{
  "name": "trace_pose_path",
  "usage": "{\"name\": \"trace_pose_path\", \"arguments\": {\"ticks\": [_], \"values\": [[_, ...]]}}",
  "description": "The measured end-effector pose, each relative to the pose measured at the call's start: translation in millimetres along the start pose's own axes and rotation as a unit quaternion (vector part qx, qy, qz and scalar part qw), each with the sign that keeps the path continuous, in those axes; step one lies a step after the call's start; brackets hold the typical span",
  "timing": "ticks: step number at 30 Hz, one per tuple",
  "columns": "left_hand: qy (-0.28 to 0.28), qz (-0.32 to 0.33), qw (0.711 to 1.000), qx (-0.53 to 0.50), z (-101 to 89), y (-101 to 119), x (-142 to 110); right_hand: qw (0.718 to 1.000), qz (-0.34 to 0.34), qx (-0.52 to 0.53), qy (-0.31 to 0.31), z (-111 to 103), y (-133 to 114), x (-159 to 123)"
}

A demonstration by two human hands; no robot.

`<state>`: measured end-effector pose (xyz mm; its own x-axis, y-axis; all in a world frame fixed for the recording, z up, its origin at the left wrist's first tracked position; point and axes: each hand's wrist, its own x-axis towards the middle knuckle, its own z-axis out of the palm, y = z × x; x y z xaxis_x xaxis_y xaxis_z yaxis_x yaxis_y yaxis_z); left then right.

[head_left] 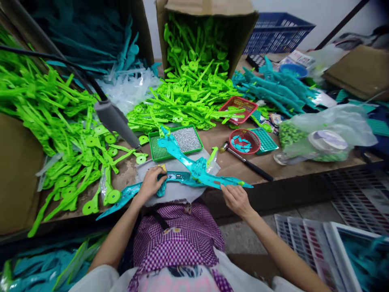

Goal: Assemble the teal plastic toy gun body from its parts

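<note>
Teal plastic toy gripped by left hand and right hand

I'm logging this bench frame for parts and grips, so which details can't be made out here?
All in the head view:
- Left hand: its fingers curl over the teal part, hiding what lies under the fingertips.
- Right hand: its fingertips sit at the teal part's edge; the grip itself is too small to judge.
- Green tray: its silvery contents are too small to identify.
- Cardboard box: its top is cut off by the frame edge.
</note>
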<state>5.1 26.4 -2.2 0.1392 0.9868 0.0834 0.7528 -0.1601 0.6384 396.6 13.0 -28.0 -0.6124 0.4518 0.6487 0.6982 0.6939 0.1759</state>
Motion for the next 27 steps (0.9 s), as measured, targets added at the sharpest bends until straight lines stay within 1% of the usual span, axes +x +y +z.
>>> {"name": "trace_pose_path", "arguments": {"ticks": [3, 6, 8, 10, 12, 15, 17, 19, 20, 22, 23, 25, 26, 27], "values": [[0.017, 0.003, 1.000, 0.021, 2.3, 1.9, -4.1, 1.000, -0.013, 0.021, -0.013, 0.1, 1.0, -2.4], [0.036, -0.003, 0.996, 0.080, 4.3, 8.8, -9.3, 0.997, 0.021, 0.052, -0.046, 4.4, 0.3, -0.9], [0.043, -0.012, 0.993, 0.109, 5.2, 14.1, -12.2, 0.996, 0.053, 0.060, -0.049, 5.3, -1.9, 2.1], [0.045, -0.031, 0.993, 0.108, 5.3, 17.1, -13.2, 0.994, 0.091, 0.064, -0.018, 2.8, -6.5, 7.5], [0.041, -0.055, 0.994, 0.088, 4.2, 16.2, -11.7, 0.986, 0.140, 0.086, 0.041, -2.9, -13.3, 15.1], [0.027, -0.080, 0.995, 0.062, -1.0, 10.2, -7.9, 0.957, 0.219, 0.144, 0.125, -13.8, -26.0, 29.0], [0.028, -0.083, 0.995, 0.040, -5.7, 11.1, -8.9, 0.933, 0.270, 0.179, 0.155, -19.9, -37.4, 39.1], [0.063, -0.074, 0.995, -0.014, -7.9, 24.0, -15.3, 0.902, 0.331, 0.211, 0.181, -23.0, -53.9, 51.2], [0.089, -0.064, 0.992, -0.057, -7.0, 36.0, -20.4, 0.880, 0.368, 0.227, 0.196, -22.9, -64.4, 58.6], [0.126, -0.030, 0.978, -0.162, -0.8, 68.2, -31.7, 0.825, 0.442, 0.268, 0.229, -19.3, -88.3, 76.7], [0.106, 0.002, 0.972, -0.208, 4.0, 86.0, -36.8, 0.791, 0.476, 0.297, 0.243, -16.4, -100.3, 86.9], [0.029, 0.076, 0.962, -0.259, 13.3, 116.7, -42.8, 0.718, 0.534, 0.368, 0.252, -10.2, -120.0, 107.1], [0.009, 0.092, 0.960, -0.263, 16.4, 126.9, -43.5, 0.684, 0.557, 0.398, 0.251, -7.8, -126.7, 115.9], [-0.007, 0.097, 0.961, -0.260, 18.0, 132.8, -42.8, 0.657, 0.576, 0.421, 0.246, -6.0, -131.0, 123.1]]}}
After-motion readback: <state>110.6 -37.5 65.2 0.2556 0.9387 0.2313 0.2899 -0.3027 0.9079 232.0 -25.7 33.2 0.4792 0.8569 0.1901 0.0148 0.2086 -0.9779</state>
